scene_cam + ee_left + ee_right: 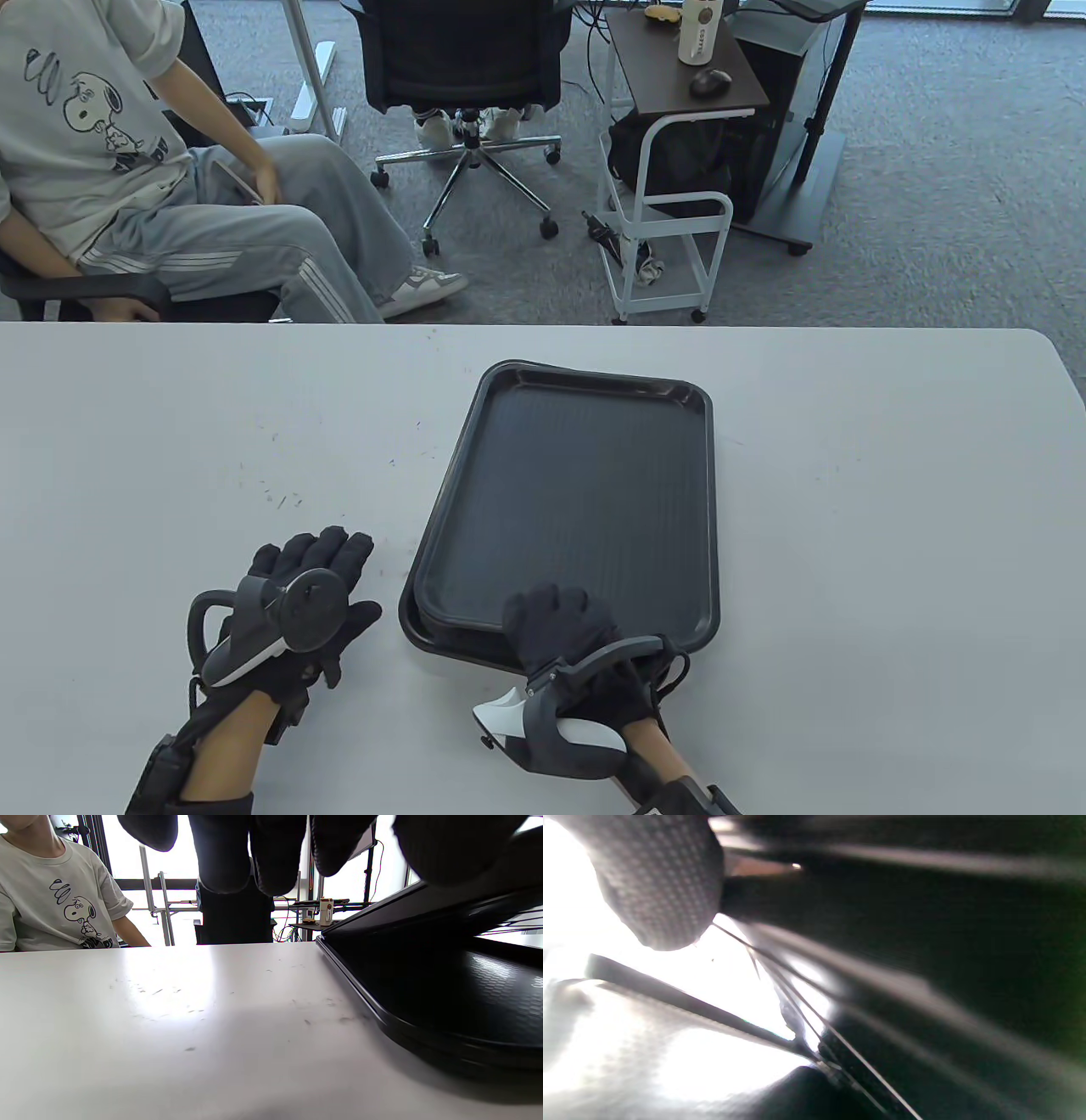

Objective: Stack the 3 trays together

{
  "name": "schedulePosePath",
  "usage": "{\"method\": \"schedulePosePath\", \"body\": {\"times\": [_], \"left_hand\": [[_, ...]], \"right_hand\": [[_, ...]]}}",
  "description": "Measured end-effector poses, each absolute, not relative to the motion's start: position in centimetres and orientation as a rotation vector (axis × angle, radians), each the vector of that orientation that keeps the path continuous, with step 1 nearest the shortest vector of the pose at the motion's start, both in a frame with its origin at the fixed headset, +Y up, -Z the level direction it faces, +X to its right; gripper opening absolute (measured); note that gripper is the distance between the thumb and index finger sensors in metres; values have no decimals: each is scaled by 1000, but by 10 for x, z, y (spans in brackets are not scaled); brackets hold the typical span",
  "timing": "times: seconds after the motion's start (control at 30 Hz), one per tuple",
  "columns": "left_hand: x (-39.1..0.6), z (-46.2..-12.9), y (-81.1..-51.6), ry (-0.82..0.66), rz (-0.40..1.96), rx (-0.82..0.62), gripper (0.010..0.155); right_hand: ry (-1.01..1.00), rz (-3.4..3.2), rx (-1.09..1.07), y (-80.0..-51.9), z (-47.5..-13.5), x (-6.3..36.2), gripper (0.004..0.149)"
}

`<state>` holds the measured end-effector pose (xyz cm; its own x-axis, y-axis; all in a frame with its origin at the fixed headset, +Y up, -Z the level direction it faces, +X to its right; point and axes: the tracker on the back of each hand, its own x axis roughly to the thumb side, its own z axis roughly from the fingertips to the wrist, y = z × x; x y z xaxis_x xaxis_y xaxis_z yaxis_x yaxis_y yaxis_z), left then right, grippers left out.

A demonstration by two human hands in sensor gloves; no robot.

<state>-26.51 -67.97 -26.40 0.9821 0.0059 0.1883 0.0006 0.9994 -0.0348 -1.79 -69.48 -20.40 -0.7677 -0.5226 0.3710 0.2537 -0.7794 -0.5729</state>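
A stack of dark trays lies at the middle of the white table. The top tray sits slightly askew, and the rim of a lower tray shows at its near left. My right hand grips the top tray's near edge. In the left wrist view the top tray is tilted, with its near end raised above the lower tray. My left hand lies flat and open on the table, left of the stack, touching nothing. The right wrist view shows one fingertip beside blurred tray edges.
A seated person is beyond the table's far left edge. An office chair and a white cart stand behind the far edge. Bare tabletop lies on both sides of the stack.
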Motion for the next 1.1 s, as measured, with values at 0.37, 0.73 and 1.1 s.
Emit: {"method": "schedulePosePath", "body": {"times": [0.37,0.73,1.1], "left_hand": [[-267,-265,-679,-191,9,-45,77],[-266,-266,-682,-202,0,-71,77],[-263,-267,-685,-205,-2,-92,77]], "right_hand": [[517,-2519,-892,-728,-210,-33,50],[412,-2550,-992,-743,-215,-34,54],[311,-2639,-1046,-731,-222,-14,59]]}}
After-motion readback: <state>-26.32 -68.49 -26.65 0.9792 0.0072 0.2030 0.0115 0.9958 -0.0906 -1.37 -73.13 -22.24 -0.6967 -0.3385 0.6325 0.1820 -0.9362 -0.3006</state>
